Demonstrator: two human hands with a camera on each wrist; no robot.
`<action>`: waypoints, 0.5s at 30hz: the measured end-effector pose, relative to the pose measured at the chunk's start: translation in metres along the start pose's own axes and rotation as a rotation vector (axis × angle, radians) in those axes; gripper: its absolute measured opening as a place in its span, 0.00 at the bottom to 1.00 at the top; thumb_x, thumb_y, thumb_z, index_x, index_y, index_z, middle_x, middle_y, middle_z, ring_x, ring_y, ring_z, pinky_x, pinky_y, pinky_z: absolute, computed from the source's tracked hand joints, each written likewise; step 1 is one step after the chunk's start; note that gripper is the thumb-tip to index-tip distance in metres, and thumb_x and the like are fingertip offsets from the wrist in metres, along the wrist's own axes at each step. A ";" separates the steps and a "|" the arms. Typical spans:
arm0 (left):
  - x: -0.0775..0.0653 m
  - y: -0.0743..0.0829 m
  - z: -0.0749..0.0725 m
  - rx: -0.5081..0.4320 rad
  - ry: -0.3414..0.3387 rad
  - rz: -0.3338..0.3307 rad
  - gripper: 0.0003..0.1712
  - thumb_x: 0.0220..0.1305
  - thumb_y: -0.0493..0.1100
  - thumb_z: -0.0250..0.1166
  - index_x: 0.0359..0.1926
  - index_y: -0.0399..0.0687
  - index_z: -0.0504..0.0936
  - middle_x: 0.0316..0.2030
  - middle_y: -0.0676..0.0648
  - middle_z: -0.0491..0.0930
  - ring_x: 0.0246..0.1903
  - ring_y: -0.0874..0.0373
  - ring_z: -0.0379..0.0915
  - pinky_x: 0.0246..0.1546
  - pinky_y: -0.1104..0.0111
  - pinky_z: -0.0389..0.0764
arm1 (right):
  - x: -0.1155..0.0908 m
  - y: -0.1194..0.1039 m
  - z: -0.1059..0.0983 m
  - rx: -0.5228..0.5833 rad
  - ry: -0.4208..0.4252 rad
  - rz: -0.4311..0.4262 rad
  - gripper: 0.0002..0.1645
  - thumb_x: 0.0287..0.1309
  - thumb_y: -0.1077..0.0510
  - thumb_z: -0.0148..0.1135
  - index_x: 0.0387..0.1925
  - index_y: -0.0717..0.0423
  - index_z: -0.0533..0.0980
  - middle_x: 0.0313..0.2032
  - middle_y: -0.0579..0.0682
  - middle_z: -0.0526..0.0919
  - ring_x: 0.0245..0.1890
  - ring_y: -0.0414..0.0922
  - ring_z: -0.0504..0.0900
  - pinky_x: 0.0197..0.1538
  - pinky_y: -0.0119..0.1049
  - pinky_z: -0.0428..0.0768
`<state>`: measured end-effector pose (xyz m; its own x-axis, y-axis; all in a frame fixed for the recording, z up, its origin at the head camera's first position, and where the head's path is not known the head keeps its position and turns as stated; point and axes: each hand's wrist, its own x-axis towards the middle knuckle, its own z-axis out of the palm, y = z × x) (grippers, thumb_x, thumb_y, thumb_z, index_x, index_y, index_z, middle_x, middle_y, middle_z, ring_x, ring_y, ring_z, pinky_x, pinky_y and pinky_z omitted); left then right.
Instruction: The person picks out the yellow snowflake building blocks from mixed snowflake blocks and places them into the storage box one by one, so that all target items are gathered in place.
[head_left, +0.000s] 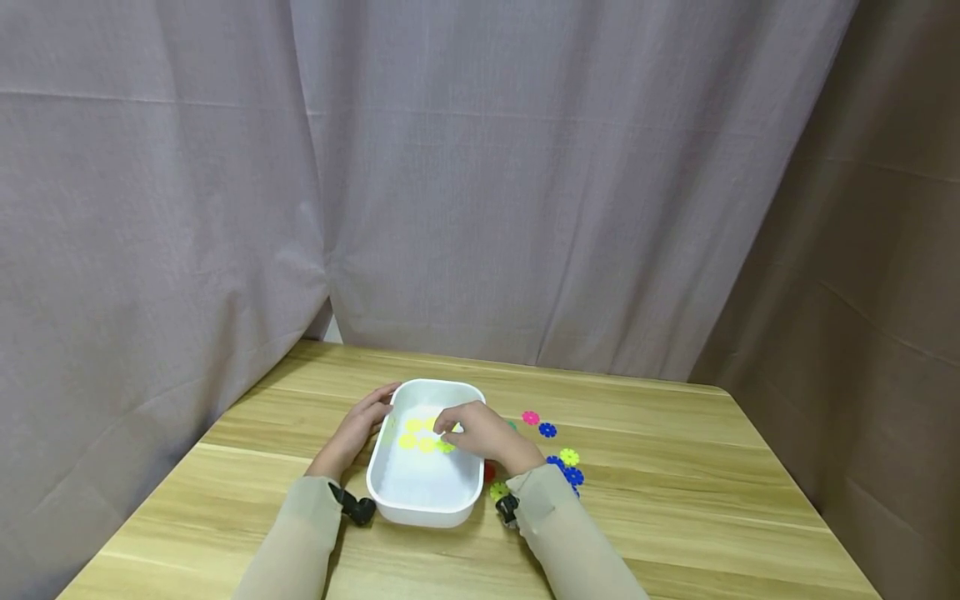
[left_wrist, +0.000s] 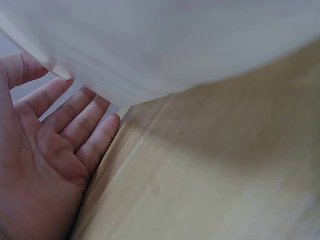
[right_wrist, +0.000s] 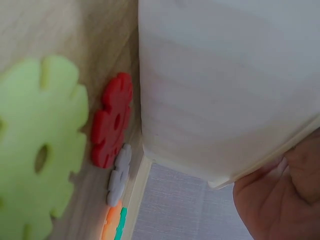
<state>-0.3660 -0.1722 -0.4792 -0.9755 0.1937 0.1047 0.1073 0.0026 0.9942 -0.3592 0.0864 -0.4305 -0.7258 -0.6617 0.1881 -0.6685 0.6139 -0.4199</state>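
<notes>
A white plastic tray (head_left: 420, 487) stands on the table, with several yellow flower-shaped discs (head_left: 407, 441) lying on its floor. My left hand (head_left: 360, 429) touches the tray's left side with fairly straight fingers. In the left wrist view, the left fingers (left_wrist: 97, 142) lie against the outer wall, and the thumb is near the rim. Reaching over the right rim, my right hand (head_left: 480, 429) hovers above the discs with loosely bent fingers. No disc shows between its thumb and index finger. The right wrist view hides those fingertips behind the tray wall.
Right of the tray lie loose flower discs: pink (head_left: 531, 417), blue (head_left: 547, 430), yellow-green (head_left: 569, 457) and red (right_wrist: 112, 120). Grey (right_wrist: 119, 175), orange (right_wrist: 111, 222) and green (right_wrist: 120, 224) ones sit along the tray's side. A grey curtain (head_left: 525, 208) hangs behind the wooden table (head_left: 697, 500).
</notes>
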 end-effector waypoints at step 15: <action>-0.002 0.001 0.001 0.001 0.006 -0.007 0.30 0.72 0.43 0.52 0.73 0.53 0.68 0.69 0.44 0.69 0.67 0.48 0.67 0.67 0.58 0.66 | -0.001 0.001 0.000 0.034 0.012 -0.025 0.07 0.64 0.61 0.66 0.43 0.54 0.86 0.38 0.42 0.87 0.41 0.36 0.82 0.51 0.40 0.82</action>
<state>-0.3640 -0.1720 -0.4784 -0.9773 0.1881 0.0976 0.1002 0.0046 0.9950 -0.3592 0.0872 -0.4306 -0.7111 -0.6711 0.2094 -0.6804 0.5821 -0.4452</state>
